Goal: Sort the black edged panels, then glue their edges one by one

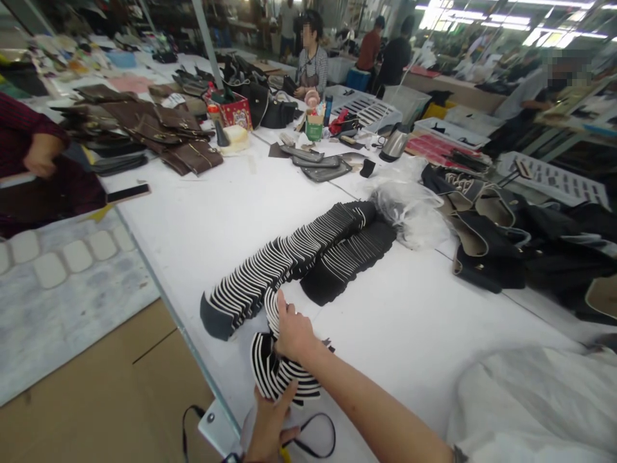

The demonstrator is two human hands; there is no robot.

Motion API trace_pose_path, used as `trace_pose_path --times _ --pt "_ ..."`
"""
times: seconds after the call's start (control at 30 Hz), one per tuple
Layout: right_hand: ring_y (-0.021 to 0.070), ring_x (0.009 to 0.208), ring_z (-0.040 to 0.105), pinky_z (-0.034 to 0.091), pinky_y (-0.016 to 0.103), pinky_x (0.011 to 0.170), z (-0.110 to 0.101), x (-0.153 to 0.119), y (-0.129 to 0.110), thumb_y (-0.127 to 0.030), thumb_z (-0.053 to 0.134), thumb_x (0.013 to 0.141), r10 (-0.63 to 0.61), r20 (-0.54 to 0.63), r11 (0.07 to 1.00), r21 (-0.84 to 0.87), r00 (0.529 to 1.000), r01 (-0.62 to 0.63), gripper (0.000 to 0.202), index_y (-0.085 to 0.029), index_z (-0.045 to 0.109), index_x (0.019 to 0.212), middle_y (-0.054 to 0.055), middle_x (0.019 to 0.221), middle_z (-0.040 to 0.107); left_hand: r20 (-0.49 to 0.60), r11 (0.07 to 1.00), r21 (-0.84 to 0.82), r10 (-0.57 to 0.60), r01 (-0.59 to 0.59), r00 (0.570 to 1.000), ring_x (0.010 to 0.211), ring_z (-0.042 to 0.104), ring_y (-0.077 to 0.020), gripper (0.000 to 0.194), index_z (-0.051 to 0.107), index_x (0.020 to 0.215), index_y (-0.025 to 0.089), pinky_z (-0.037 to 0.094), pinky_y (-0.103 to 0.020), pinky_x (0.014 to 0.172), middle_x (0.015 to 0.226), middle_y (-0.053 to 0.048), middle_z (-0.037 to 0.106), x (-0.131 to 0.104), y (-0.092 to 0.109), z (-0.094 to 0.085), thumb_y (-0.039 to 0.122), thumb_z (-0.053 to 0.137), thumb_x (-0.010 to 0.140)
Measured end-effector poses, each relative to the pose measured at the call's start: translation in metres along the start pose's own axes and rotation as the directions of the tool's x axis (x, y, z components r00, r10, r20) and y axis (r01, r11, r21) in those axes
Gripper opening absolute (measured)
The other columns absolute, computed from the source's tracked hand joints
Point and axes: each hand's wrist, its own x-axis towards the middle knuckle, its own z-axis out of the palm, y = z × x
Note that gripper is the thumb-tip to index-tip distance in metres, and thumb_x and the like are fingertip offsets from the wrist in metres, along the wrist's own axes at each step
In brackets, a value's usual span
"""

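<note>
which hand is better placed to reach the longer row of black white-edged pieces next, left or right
Right, most likely: the right hand is closer to the near end of the longer row, while the left hand is farther back, its thumb over the fanned pieces.

Two striped rows (277, 260), two hands (295, 331), six panels (49, 270).
Counted: one left hand (268, 418), one right; one long row, one shorter row (354, 257); one kettle (395, 143), one phone (128, 193), one red box (237, 114), one green box (315, 128), one blue bottle (328, 110); six panels, some only partly visible. The striped pieces (263, 366) and brown bags (154, 125) overlap too much to count.
</note>
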Motion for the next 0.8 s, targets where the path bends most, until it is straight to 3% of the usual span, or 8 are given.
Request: trace_pose_path --times 0.07,0.17,0.3,0.4,0.5,0.57,0.7,0.8 --pt "0.0331 0.094 0.064 0.049 0.044 0.081 -0.001 0.003 0.006 -0.012 0.066 0.064 -0.073 0.016 0.996 -0.05 0.997 0.073 0.116 -0.015 -0.009 0.153 0.021 0.116 0.06 0.012 0.998 -0.053 -0.042 0.043 0.999 0.112 0.056 -0.0364 0.097 0.026 0.128 0.038 0.059 -0.045 0.069 0.142 -0.011 0.041 0.002 -0.003 0.007 0.063 0.081 0.053" --pt "0.0326 0.092 0.065 0.049 0.042 0.08 -0.018 0.007 0.034 -0.011 0.058 0.069 -0.223 0.039 0.967 -0.114 0.974 0.226 0.105 -0.009 -0.004 0.153 0.02 0.107 0.066 0.05 0.993 -0.115 -0.013 0.019 0.999 0.097 0.064 -0.0292 0.093 0.025 0.128 0.038 0.059 -0.046 0.072 0.137 -0.012 0.047 0.003 -0.003 0.01 0.061 0.081 0.057" --pt "0.0331 0.088 0.065 0.047 0.042 0.078 -0.039 -0.002 0.08 -0.011 0.054 0.071 -0.32 0.057 0.927 -0.186 0.946 0.325 0.097 -0.007 0.002 0.153 0.019 0.1 0.069 0.083 0.992 -0.128 0.008 0.002 0.997 0.098 0.065 -0.0279 0.085 0.029 0.127 0.04 0.06 -0.047 0.075 0.138 -0.009 0.047 0.003 -0.002 0.005 0.06 0.079 0.062" --pt "0.0312 0.084 0.065 0.048 0.039 0.076 -0.036 -0.02 0.095 -0.014 0.057 0.069 -0.371 0.125 0.907 -0.167 0.92 0.388 0.093 -0.013 0.017 0.152 0.013 0.095 0.07 0.087 0.988 -0.151 0.028 -0.015 0.996 0.102 0.065 -0.0281 0.084 0.03 0.128 0.039 0.06 -0.046 0.076 0.138 -0.009 0.047 0.003 -0.005 0.004 0.054 0.081 0.063" --pt "0.0303 0.087 0.066 0.048 0.037 0.076 -0.022 -0.033 0.093 -0.017 0.059 0.066 -0.422 0.153 0.891 -0.108 0.893 0.44 0.089 -0.018 0.026 0.149 0.012 0.105 0.069 0.108 0.978 -0.205 0.053 -0.03 0.993 0.099 0.066 -0.026 0.08 0.029 0.13 0.038 0.06 -0.047 0.077 0.136 -0.01 0.049 0.008 -0.006 0.01 0.05 0.079 0.069" --pt "0.0315 0.091 0.065 0.048 0.038 0.078 -0.013 -0.039 0.088 -0.021 0.061 0.065 -0.37 0.129 0.924 -0.055 0.92 0.379 0.091 -0.017 0.026 0.148 0.015 0.113 0.066 0.115 0.974 -0.226 0.063 -0.036 0.991 0.097 0.067 -0.0243 0.073 0.03 0.131 0.037 0.059 -0.046 0.078 0.135 -0.01 0.051 0.012 -0.005 0.017 0.048 0.075 0.074" --pt "0.0343 0.096 0.064 0.048 0.042 0.081 0.003 -0.054 0.08 -0.027 0.056 0.071 -0.088 0.036 0.993 0.085 0.995 0.085 0.091 -0.009 0.018 0.151 0.02 0.117 0.062 0.108 0.99 -0.126 0.072 -0.058 0.992 0.102 0.065 -0.0249 0.07 0.031 0.136 0.035 0.058 -0.041 0.078 0.134 -0.012 0.053 0.018 0.004 0.028 0.052 0.068 0.078" --pt "0.0342 0.1 0.063 0.047 0.042 0.084 0.016 -0.07 0.073 -0.024 0.052 0.076 0.126 0.012 0.974 0.188 0.992 -0.126 0.088 -0.005 0.012 0.152 0.022 0.12 0.06 0.163 0.991 0.08 0.095 -0.109 0.982 0.107 0.062 -0.0318 0.083 0.03 0.139 0.035 0.059 -0.042 0.071 0.137 -0.014 0.052 0.019 0.018 0.027 0.059 0.071 0.072"
